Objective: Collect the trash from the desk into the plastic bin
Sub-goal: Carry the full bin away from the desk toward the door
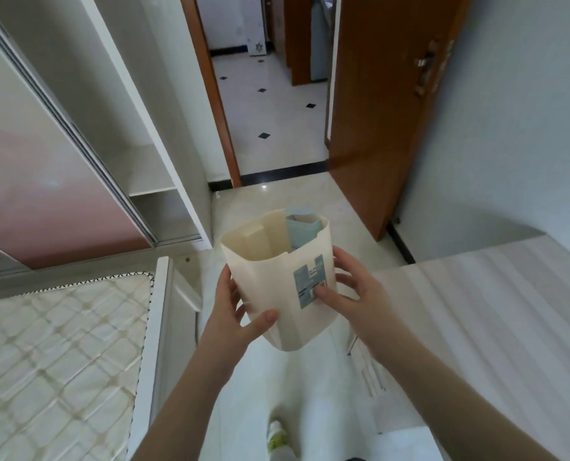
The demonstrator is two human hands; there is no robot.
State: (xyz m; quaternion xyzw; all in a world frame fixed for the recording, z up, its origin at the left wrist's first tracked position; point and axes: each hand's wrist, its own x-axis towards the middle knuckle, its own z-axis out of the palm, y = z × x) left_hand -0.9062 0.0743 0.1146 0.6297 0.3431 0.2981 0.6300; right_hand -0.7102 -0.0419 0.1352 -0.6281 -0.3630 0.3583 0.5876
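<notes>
A cream plastic bin [270, 281] with a blue label hangs in the air between both hands, above the floor and tilted away from me. My left hand [240, 314] grips its left side, thumb on the front wall. My right hand [347, 291] holds its right side, thumb on the label. Inside the bin a pale blue packet [300, 231] and a cream box [253, 237] stick up. The light wooden desk [496, 314] lies to the right; the part in view carries nothing.
A bare mattress [54, 354] in a white bed frame fills the lower left. A wardrobe with a sliding door [44, 168] stands at the left. Ahead, a brown door [383, 111] stands open onto a tiled hallway. My foot [277, 437] shows on the floor below.
</notes>
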